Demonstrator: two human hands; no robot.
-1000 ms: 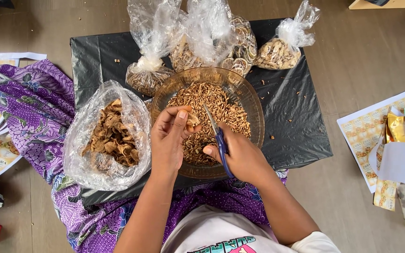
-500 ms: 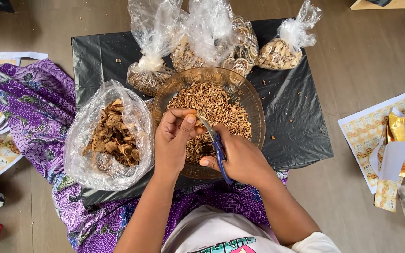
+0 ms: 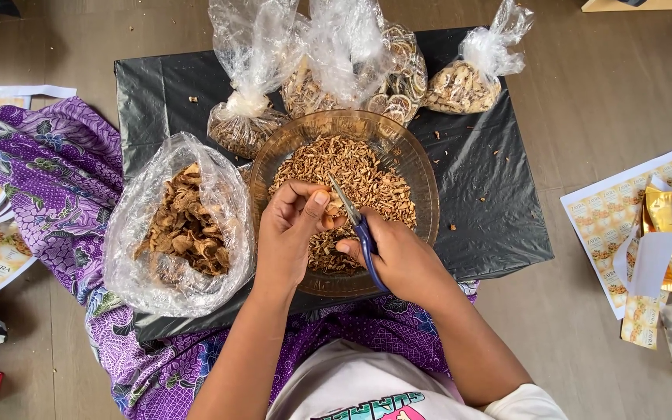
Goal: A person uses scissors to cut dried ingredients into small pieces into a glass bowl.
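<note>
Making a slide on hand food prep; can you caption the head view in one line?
Left hand holds a dried piece while right hand snips it with scissors over a glass bowl.

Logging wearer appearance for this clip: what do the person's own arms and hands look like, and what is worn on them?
Both arms are bare from wrist to well above the elbow. The left hand and right hand wear no gloves, and no rings, watch or bracelet are visible. A short white sleeve edge shows only on the right upper arm. The fingernails look short and unpainted.
</note>
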